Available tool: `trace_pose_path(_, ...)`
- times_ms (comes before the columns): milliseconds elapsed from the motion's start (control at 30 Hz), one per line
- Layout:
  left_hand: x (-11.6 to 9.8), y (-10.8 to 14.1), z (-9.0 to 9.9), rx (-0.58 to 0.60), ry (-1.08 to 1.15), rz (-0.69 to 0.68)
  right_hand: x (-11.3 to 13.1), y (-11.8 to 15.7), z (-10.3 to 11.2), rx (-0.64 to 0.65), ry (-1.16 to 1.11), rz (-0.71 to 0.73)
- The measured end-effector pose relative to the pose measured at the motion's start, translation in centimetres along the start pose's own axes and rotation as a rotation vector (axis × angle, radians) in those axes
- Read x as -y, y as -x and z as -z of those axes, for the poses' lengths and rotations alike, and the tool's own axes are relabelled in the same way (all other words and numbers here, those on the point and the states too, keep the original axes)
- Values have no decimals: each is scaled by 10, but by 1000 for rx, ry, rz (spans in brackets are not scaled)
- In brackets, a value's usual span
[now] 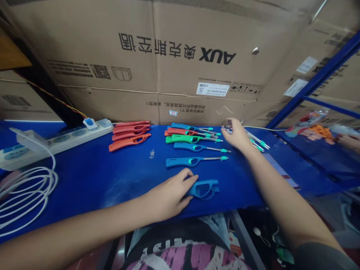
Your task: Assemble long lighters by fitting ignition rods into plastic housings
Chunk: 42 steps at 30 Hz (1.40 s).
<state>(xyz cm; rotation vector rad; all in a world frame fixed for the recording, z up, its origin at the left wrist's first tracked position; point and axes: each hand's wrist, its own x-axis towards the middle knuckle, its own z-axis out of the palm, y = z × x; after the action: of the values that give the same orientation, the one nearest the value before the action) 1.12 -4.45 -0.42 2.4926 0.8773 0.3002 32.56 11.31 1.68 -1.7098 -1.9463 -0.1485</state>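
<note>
The left hand [168,197] lies flat on the near edge of the blue table [92,180], fingers spread over the blue lighter handle [204,188]; its grip looks loose, pressing the handle down to steady it rather than clenched round it. The right hand [236,135] reaches to the far right, its grip pinched on a small clear piece [226,124] just beside the loose metal rods [257,141]. Finished lighters [194,149] lie in a row between the hands, tips pointing right, handy to both. A stack of orange handles [129,135] sits farther left, small screws [152,153] near it. A power strip [56,140] and coiled white cable [25,191] occupy the left. No tray or bin shows; a cardboard box [168,60] closes off the far side, its contents hidden.
</note>
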Motion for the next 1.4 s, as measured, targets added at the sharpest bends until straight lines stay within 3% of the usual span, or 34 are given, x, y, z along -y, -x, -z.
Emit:
trace_pose_path(67,-3,-3,-1,7,-38,-21,27,20,-2,38,-134,211)
trace_pose_path(200,-6,-13,-3,21,-148,-31,71,61,-2,249,-116,512)
trace_pose_path(367,-5,-24,1,32,-252,-43,78,77,-15,434,-147,678)
trace_pose_path(600,-5,-10,13,101,-365,-101,66,77,-14,517,-350,558)
trace_pose_path(700,5,5,33,125,-348,-45,61,81,-4,611,-398,466)
trace_pose_path(800,32,19,71,100,-257,73,58,87,6,674,-398,390)
trace_pose_path(933,90,33,128,-117,-266,294,61,95,14,729,-405,332)
trace_pose_path(1033,129,38,151,-119,-324,407,68,99,20,769,-396,341)
trace_pose_path(1233,170,38,152,-143,-359,491,80,104,27,787,-319,369)
trace_pose_path(1333,175,36,152,-180,-416,504,84,103,29,793,-298,388)
trace_pose_path(1400,167,33,151,-207,-455,491,87,104,30,792,-285,399)
